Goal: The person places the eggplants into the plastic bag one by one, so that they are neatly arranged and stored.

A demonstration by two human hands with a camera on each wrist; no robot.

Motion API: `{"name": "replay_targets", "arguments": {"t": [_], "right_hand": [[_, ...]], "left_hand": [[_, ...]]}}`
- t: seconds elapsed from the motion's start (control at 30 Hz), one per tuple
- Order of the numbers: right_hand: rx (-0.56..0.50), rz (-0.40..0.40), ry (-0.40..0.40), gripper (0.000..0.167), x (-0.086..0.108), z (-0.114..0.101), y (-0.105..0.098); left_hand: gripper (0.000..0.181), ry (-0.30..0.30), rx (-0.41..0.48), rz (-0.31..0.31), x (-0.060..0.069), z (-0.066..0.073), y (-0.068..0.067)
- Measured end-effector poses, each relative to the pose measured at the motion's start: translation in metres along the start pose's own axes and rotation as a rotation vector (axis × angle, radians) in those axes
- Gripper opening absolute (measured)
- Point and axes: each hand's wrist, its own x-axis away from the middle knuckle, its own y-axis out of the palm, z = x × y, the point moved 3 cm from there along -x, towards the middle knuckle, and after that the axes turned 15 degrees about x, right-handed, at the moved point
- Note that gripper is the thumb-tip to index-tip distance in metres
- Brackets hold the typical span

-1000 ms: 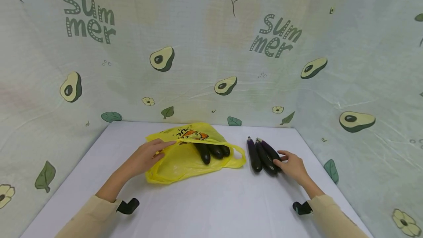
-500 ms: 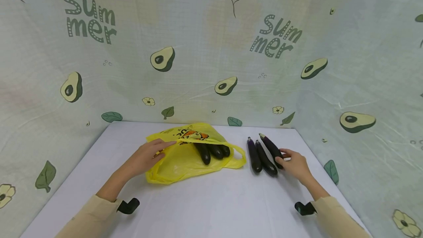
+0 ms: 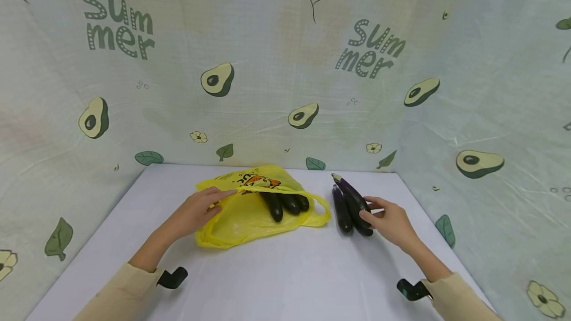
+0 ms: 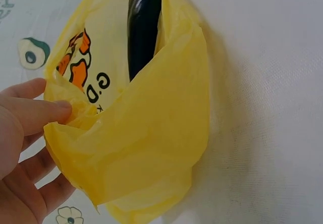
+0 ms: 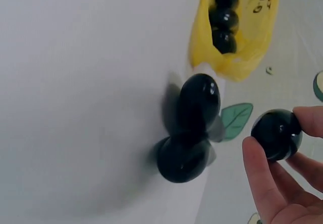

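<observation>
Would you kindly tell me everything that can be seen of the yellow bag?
The yellow bag looks like thin, crinkled, slightly see-through plastic, with an orange-and-black print and black lettering. It lies on the white tabletop, its mouth gaping toward the person, and a handle loop lies at its right end. The left hand pinches the mouth's upper edge. Three dark eggplants lie inside, their rounded ends showing at the opening.
</observation>
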Motion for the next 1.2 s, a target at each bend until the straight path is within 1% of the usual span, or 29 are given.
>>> {"name": "replay_targets", "arguments": {"t": [0.13, 0.4, 0.67, 0.87, 1.0, 1.2], "right_hand": [[-0.022, -0.009, -0.032, 0.057, 0.007, -0.016, 0.0], [-0.044, -0.018, -0.14, 0.051, 0.017, -0.044, 0.009], [-0.075, -0.052, -0.18, 0.049, 0.019, -0.064, 0.024], [-0.076, -0.055, -0.198, 0.049, 0.02, -0.075, 0.034], [-0.091, -0.076, -0.212, 0.048, 0.023, -0.084, 0.041], [-0.123, -0.111, -0.282, 0.047, 0.025, -0.097, 0.051]], "left_hand": [[0.062, 0.006, 0.001, -0.001, 0.0, 0.001, 0.0], [0.063, -0.002, 0.011, 0.001, 0.0, 0.0, 0.0], [0.064, 0.003, 0.006, 0.009, 0.0, -0.003, 0.0], [0.064, 0.002, 0.011, 0.007, -0.001, -0.002, 0.0], [0.064, 0.001, 0.017, 0.009, 0.0, -0.001, 0.0], [0.064, 0.02, 0.018, 0.018, -0.001, -0.001, 0.0]]}}
